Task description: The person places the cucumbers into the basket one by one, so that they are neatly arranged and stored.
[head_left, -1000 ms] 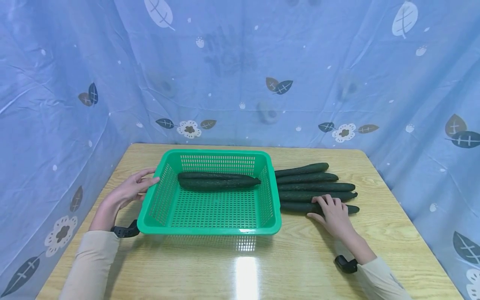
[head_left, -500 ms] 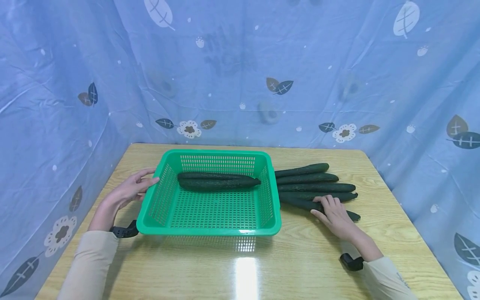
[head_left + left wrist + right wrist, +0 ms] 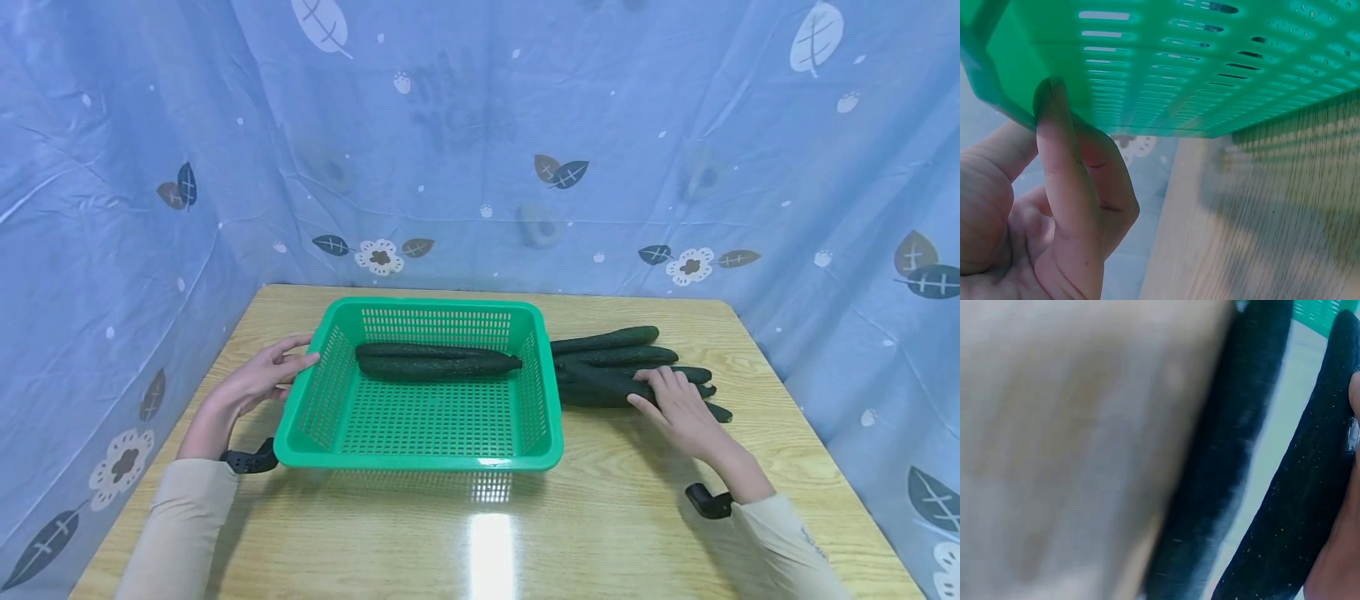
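Observation:
A green plastic basket (image 3: 420,461) with slotted walls stands on the table, two dark green cucumbers (image 3: 442,368) lying side by side in it. My left hand (image 3: 262,379) pinches the basket's left rim; in the left wrist view, fingers (image 3: 1063,162) reach up against its wall. To the right of the basket, my right hand (image 3: 678,412) grips a cucumber (image 3: 606,383), raised over the others and slanting towards the basket. In the right wrist view this held cucumber (image 3: 1300,487) appears apart from another cucumber (image 3: 1222,462); most of the hand is out of frame there.
Several more cucumbers (image 3: 611,339) lie fanned out on the wooden table (image 3: 375,533), their left ends next to or hidden behind the basket's right wall. Blue patterned curtain (image 3: 480,167) encloses the table at the back and sides.
My right hand has taken up the nearest cucumber, first turning it aslant, then lifting it above the others. The left hand and basket stay in place.

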